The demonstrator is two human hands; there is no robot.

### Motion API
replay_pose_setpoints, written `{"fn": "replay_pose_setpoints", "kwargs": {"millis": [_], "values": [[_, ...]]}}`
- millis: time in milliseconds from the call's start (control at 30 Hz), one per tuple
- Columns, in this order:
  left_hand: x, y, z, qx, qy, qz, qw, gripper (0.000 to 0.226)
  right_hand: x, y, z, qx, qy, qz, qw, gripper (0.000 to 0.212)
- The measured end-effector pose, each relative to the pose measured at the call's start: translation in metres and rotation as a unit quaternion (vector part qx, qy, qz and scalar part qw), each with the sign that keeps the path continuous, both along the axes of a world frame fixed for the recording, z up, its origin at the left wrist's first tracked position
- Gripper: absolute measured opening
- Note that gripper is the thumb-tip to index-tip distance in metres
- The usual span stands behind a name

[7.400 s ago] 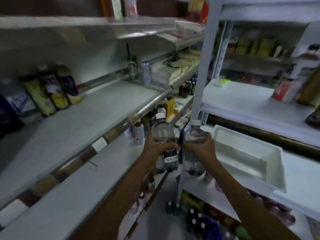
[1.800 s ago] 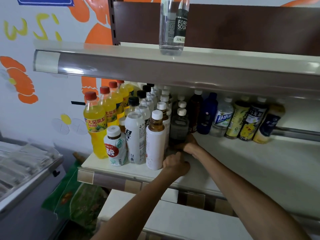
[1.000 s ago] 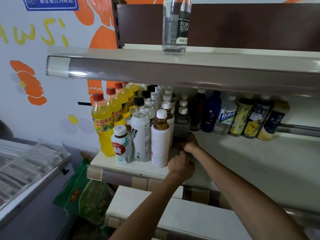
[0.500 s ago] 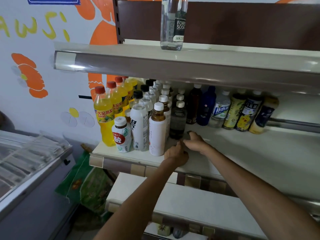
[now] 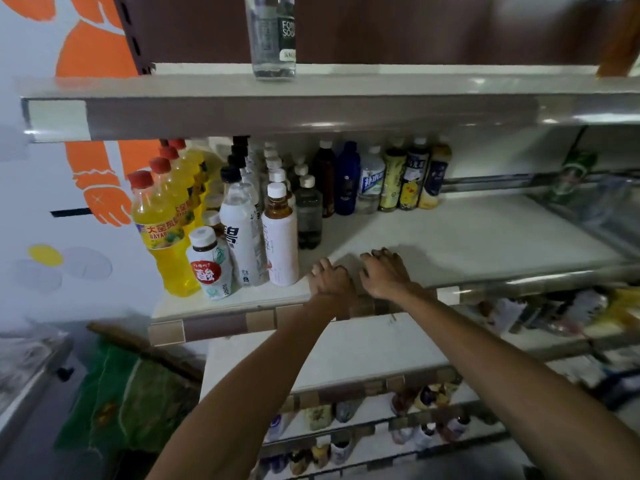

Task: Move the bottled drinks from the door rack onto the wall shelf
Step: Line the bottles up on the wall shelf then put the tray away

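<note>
Bottled drinks are what this trip is about. The clear plastic soda-water bottle with a white cap (image 5: 309,216) now stands upright on the white wall shelf (image 5: 467,237). It closes the right end of the front cluster, just beside the white-sleeved tea bottle with a brown neck (image 5: 280,244), and more white caps line up behind it. Nothing touches it.

The left hand (image 5: 330,280) sits at the shelf's front edge, its fingers loosely curled around nothing. The right hand (image 5: 384,273) is next to it, its bent fingers resting on the bare shelf surface, also holding nothing. Both are well short of the bottle.

That is the change. About a second ago the right hand was tucked against the bottle's base and the left was close behind, nudging it into the row. Half a second ago they had started to slide away, and now they have drawn back to the edge. Several seconds earlier each hand gripped a clear bottle in front of a different rack, so I judge this delivery finished and both hands free for another trip. The door rack is out of view, so I cannot tell how many bottles remain there.

Further out, yellow drink bottles with red caps (image 5: 162,237) fill the left end. A clear bottle with a dark label (image 5: 273,36) stands on the upper shelf (image 5: 415,81), unchanged.
</note>
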State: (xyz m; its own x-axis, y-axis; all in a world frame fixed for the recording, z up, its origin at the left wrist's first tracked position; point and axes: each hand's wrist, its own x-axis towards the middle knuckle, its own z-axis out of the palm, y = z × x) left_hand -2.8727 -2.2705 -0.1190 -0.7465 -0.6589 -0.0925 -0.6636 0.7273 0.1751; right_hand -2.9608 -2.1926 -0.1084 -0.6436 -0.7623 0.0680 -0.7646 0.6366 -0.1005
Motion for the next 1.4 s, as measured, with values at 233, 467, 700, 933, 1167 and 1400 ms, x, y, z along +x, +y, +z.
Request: {"fn": "replay_pose_setpoints", "kwargs": {"millis": [233, 467, 700, 933, 1167, 1400], "values": [[-0.003, 0.062, -0.004, -0.061, 0.042, -0.109, 0.991, 0.052, 0.014, 0.078, -0.007, 0.025, 0.011, -0.075, 0.997, 0.039], [-0.002, 0.139, -0.004, -0.072, 0.087, -0.228, 0.967, 0.046, 0.022, 0.164, -0.009, 0.004, 0.026, -0.134, 0.991, 0.044], [0.003, 0.252, -0.034, -0.039, 0.066, -0.311, 0.947, 0.056, 0.05, 0.298, -0.035, 0.013, -0.02, -0.223, 0.975, 0.053], [0.02, 0.36, -0.06, 0.034, 0.061, -0.411, 0.909, 0.037, 0.088, 0.409, -0.065, 0.016, -0.065, -0.299, 0.952, 0.05], [0.017, 0.424, -0.092, 0.066, 0.091, -0.489, 0.865, 0.04, 0.108, 0.477, -0.083, 0.015, -0.113, -0.386, 0.915, 0.047], [-0.014, 0.444, -0.144, 0.117, 0.071, -0.543, 0.828, 0.006, 0.108, 0.504, -0.116, 0.027, -0.183, -0.422, 0.888, 0.042]]}}
